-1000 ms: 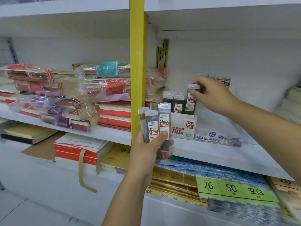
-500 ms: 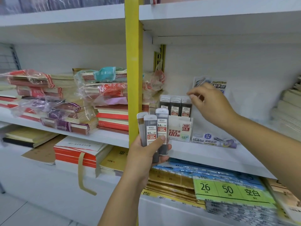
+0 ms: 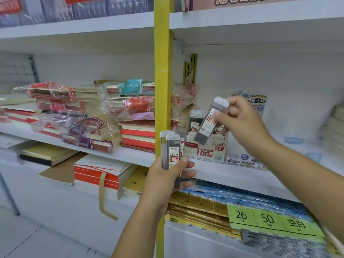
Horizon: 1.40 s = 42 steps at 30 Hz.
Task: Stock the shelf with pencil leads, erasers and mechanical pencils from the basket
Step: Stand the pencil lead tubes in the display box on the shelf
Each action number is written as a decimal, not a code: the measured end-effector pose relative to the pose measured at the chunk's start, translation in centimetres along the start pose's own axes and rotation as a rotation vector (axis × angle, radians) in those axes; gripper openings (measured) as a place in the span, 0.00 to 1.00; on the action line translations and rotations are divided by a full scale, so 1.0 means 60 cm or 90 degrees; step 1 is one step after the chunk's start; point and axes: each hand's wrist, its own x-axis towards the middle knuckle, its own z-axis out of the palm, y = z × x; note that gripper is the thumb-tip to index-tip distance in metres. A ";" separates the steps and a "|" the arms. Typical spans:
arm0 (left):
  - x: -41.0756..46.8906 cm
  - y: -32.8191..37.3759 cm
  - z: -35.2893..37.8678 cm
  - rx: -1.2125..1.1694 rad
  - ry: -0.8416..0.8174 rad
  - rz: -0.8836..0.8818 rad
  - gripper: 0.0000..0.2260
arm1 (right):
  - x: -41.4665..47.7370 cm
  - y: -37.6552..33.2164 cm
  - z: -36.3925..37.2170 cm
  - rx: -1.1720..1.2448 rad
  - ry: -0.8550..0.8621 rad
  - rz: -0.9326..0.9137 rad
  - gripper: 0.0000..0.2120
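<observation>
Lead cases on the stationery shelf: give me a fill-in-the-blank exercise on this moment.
1. The right hand pinches one lead case, which is ____, not upright.
2. The left hand grips several lead cases in front of the ____ post.
3. The display box reads HB ____.

Missing words: tilted; yellow; 0.5

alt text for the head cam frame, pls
A person's right hand pinches a tilted pencil-lead case over a white display box of leads on a shelf. The left hand grips several spare cases upright before a yellow post; wrapped notebook stacks sit further left.
</observation>
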 end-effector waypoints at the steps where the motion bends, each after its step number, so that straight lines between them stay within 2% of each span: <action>1: 0.002 0.000 -0.004 0.008 0.004 0.006 0.12 | 0.013 -0.003 -0.003 -0.025 0.018 -0.027 0.10; 3: 0.005 0.001 -0.010 0.017 0.007 0.014 0.11 | 0.034 -0.004 -0.001 -0.101 0.023 -0.069 0.13; 9: 0.010 -0.001 -0.021 0.027 0.013 0.019 0.11 | 0.076 0.027 0.035 -0.296 -0.030 -0.132 0.12; 15: 0.010 -0.001 -0.027 0.035 0.011 0.015 0.11 | 0.089 0.049 0.059 -0.363 -0.071 -0.140 0.18; 18: 0.010 0.001 -0.028 0.032 0.011 0.016 0.13 | 0.087 0.056 0.064 -0.447 -0.075 -0.180 0.14; 20: 0.009 0.002 -0.029 0.030 0.010 0.014 0.13 | 0.088 0.062 0.066 -0.527 -0.041 -0.214 0.12; 23: 0.009 0.003 -0.028 0.035 0.006 0.007 0.13 | 0.093 0.067 0.065 -0.586 0.001 -0.198 0.13; 26: 0.006 0.005 -0.028 0.037 -0.003 -0.004 0.13 | 0.093 0.064 0.056 -0.593 -0.011 -0.158 0.12; 29: 0.002 0.009 -0.027 0.027 -0.018 -0.016 0.13 | 0.071 0.052 0.045 -0.534 0.007 -0.185 0.11; 31: -0.001 0.011 -0.025 0.022 -0.035 -0.024 0.13 | 0.039 0.038 0.038 -0.420 0.003 -0.188 0.10; 35: -0.012 0.013 -0.016 0.025 -0.102 -0.047 0.17 | -0.035 0.009 0.033 -0.098 -0.174 -0.040 0.07; 37: -0.017 0.013 -0.012 0.032 -0.132 -0.057 0.19 | -0.058 0.012 0.034 -0.012 -0.223 0.007 0.10; 42: -0.022 0.007 -0.010 0.010 -0.196 -0.090 0.20 | -0.078 0.031 0.023 0.117 -0.148 0.068 0.08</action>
